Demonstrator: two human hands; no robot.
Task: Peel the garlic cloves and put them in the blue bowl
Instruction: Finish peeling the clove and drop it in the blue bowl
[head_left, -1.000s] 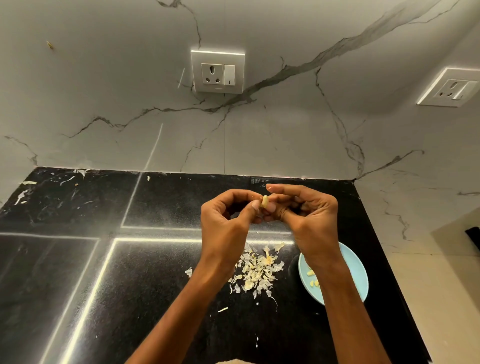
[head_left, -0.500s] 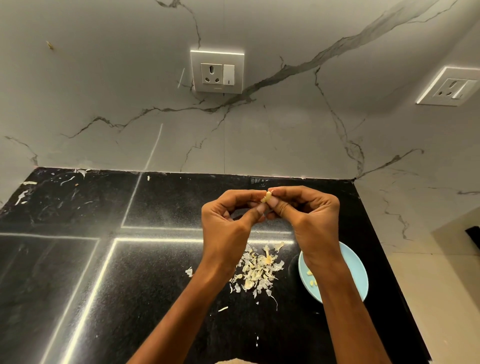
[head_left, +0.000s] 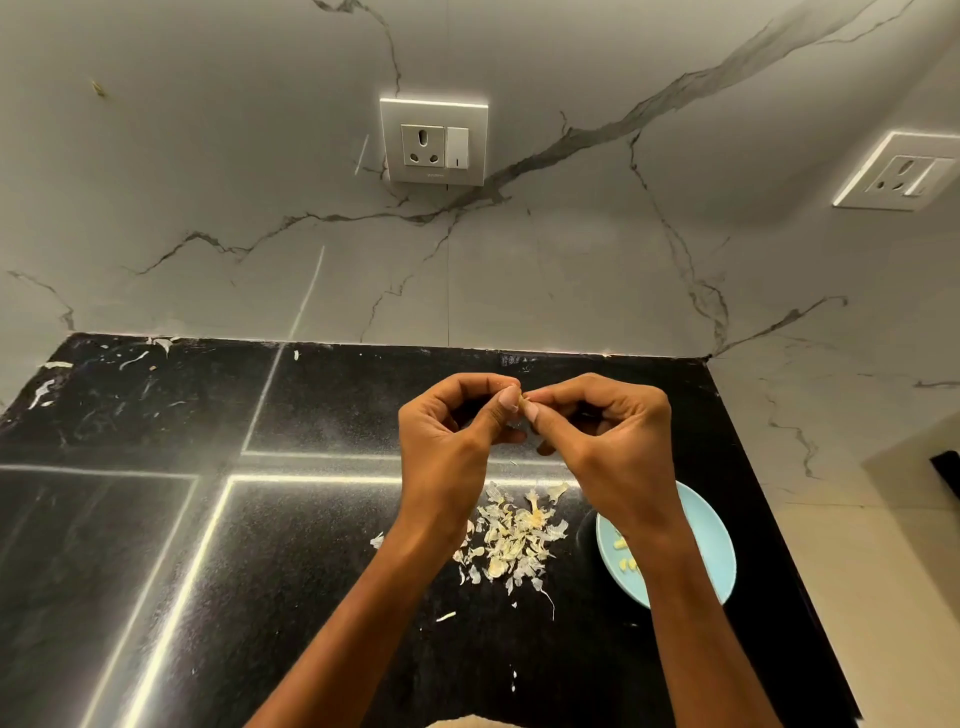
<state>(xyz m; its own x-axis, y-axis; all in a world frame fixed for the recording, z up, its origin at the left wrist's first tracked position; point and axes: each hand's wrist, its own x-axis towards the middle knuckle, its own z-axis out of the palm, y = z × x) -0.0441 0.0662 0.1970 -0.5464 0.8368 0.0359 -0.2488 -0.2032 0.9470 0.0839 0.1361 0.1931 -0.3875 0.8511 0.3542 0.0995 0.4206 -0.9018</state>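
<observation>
I see both thumbs now pressed together on the clove (head_left: 521, 400), left hand (head_left: 451, 448) and right hand (head_left: 613, 441) pinching it above the peels (head_left: 511, 535); less clove shows, peeling continues, bowl (head_left: 711, 540) waits

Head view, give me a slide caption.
Both hands pinch a garlic clove above peels, beside the blue bowl.

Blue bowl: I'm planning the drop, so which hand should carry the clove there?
Right. The right hand pinches the clove with the left hand, and the bowl sits under the right forearm.
</observation>
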